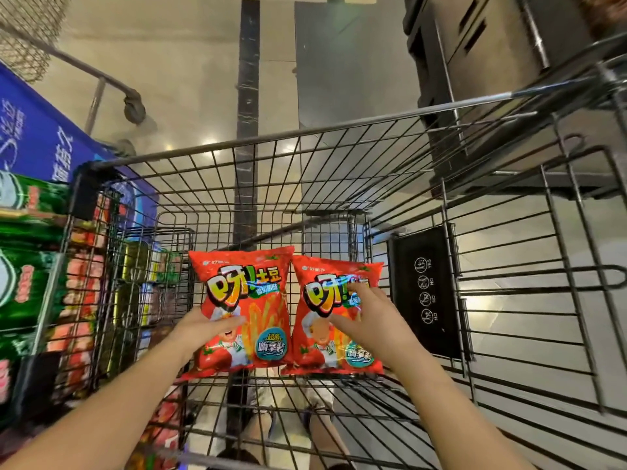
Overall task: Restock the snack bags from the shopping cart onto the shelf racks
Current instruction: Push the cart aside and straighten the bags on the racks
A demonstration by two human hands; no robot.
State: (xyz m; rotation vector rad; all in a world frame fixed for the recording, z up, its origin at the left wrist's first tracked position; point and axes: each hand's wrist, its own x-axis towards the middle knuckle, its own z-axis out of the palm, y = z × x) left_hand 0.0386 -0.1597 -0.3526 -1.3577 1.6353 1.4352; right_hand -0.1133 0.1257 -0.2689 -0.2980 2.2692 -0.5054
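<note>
Left hand point(200, 325) grips the left bag point(258, 290) at its left edge, thumb across the front, fingers hidden behind. Right hand point(369, 317) lies flat on the front of the right bag point(315, 347), fingers spread and fairly straight, with no curl round it showing. Around both hands stands the wire cart point(339, 126), its front rim well beyond the fingertips. A dark cabinet point(475, 62) stands beyond the cart, far off to the right hand's right. Left of the left hand, outside the cart wall, a shelf point(23, 283) carries blurred green and red packs. The 2 red bags sit side by side inside the cart, inner edges meeting between the hands. A black placard point(424, 293) with 4 round icons hangs on the cart wall just right of the right hand.
</note>
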